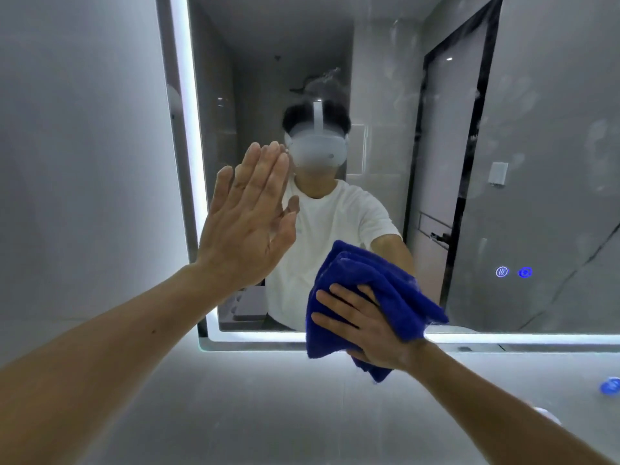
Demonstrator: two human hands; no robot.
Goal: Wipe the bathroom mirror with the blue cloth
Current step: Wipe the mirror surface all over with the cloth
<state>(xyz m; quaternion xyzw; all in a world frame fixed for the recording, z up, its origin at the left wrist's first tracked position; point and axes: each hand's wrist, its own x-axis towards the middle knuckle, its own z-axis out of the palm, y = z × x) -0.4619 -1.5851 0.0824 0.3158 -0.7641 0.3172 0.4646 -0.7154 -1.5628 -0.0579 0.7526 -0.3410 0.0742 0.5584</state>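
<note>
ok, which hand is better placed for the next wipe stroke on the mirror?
Right. The right hand presses the blue cloth onto the mirror near its lower edge, with smudges higher up to its right. The left hand lies flat against the mirror, bare, with no cloth.

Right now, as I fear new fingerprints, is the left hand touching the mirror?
Touching. The head view shows the left hand with fingertips meeting their reflection in the mirror, no gap.
</note>
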